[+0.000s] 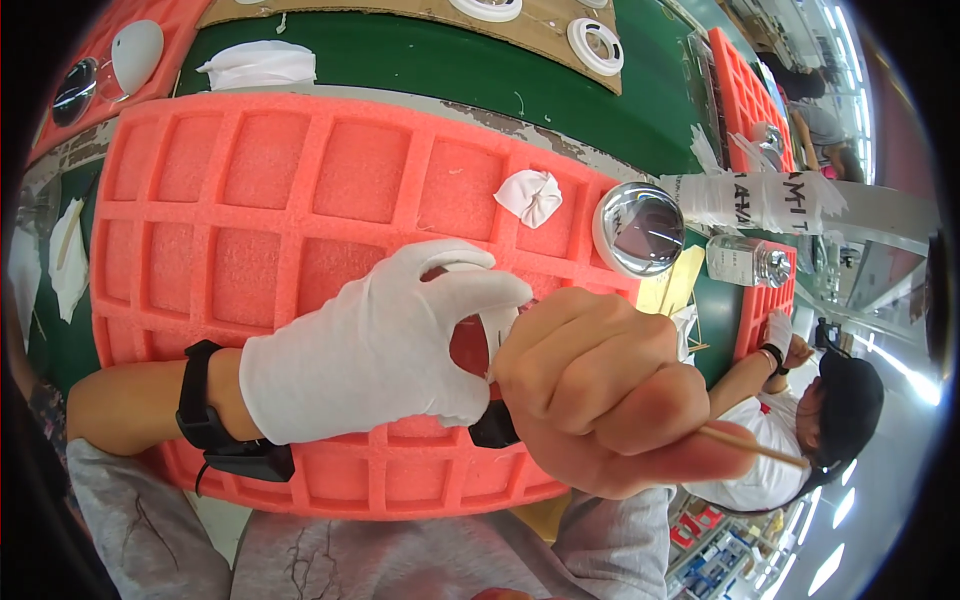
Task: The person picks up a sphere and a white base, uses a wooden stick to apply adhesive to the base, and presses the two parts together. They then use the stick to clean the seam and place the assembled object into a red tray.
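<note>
My left hand [370, 340], in a white glove, curls its thumb and fingers around a small white piece [497, 325]. Most of that piece is hidden behind my right hand, so its shape is unclear. My bare right hand [605, 395] is closed in a fist on a thin wooden stick [755, 444], whose end sticks out to the right. Both hands are close together above a pink foam tray [300, 225] with square pockets. A crumpled white cloth [530, 198] and a shiny round glass dome [640, 229] rest at the tray's far right.
White rings [595, 46] lie on cardboard [400, 12] across the green table [460, 65]. A white cloth [262, 65] sits beyond the tray. At right are a clear glass bottle [732, 260], yellow paper [672, 285] and a wrapped bar [750, 200]. A co-worker [770, 430] works nearby.
</note>
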